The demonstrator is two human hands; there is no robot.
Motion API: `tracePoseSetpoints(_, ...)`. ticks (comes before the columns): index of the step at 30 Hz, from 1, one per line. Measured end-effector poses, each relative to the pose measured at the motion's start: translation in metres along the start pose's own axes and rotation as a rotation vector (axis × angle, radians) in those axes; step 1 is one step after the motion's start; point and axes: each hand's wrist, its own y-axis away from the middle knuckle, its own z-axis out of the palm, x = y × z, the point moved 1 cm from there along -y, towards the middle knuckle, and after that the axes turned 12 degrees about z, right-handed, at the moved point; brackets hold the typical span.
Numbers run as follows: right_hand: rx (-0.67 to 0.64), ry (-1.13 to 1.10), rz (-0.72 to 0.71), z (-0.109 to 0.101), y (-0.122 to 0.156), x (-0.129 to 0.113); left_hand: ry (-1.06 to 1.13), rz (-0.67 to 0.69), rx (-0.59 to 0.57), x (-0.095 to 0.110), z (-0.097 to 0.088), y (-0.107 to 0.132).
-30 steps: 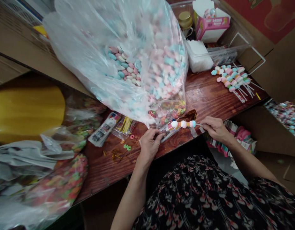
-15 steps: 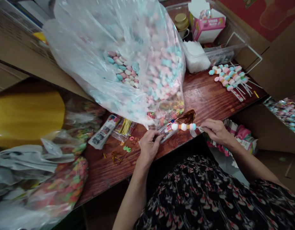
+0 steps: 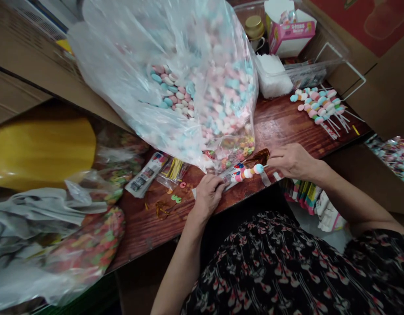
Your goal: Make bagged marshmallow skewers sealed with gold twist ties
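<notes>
A candy skewer (image 3: pixel 249 172) of pastel pieces is held low over the near edge of the wooden table (image 3: pixel 280 127), tilted down to the left. Its stick end is pinched in the closed fingertips of the right hand (image 3: pixel 289 160), a grip that lets the skewer be steered by its bare end without the sweets being touched. The skewer's left end is seen lying in the mouth of a printed clear sleeve (image 3: pixel 231 178). That sleeve is pressed down and gripped at its left end by the curled fingers of the left hand (image 3: pixel 208 195), apparently so that it is kept flat and steady.

An amber cellophane scrap (image 3: pixel 260 156) is seen just beyond the skewer. A large clear bag of pastel candies (image 3: pixel 195 87) is slumped on the table's far side, within easy reach. To the far right, 1 pile of finished skewers (image 3: pixel 316 105) is laid with sticks pointing right. Spare sleeves (image 3: pixel 145 176) and gold ties (image 3: pixel 174 169) are placed left of the hands.
</notes>
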Motion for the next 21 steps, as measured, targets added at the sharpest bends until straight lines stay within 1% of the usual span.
tracePoseSetpoints(3,0.012,0.088,-0.098,-0.002,-0.011,-0.003,0.017,0.014,-0.011,-0.001,-0.001,-0.001)
tracePoseSetpoints(6,0.072,0.100,-0.158,0.005,-0.014,-0.010,0.049,0.012,-0.020,-0.002,-0.001,-0.001)
tracePoseSetpoints(9,0.152,0.049,-0.185,0.016,-0.012,-0.014,0.091,0.005,-0.007,-0.001,-0.002,-0.001)
tracePoseSetpoints(12,0.177,-0.066,-0.185,0.021,-0.007,-0.011,0.120,-0.005,0.014,0.001,-0.003,0.000)
tracePoseSetpoints(15,0.185,-0.169,-0.157,0.022,-0.001,-0.007,0.035,0.039,0.011,0.003,-0.003,-0.001)
tracePoseSetpoints(19,0.210,-0.225,-0.112,0.027,0.006,-0.008,-0.180,0.162,-0.125,0.007,0.000,-0.008)
tracePoseSetpoints(21,0.224,-0.225,-0.095,0.030,0.009,-0.010,-0.228,0.189,-0.159,0.010,0.000,-0.013)
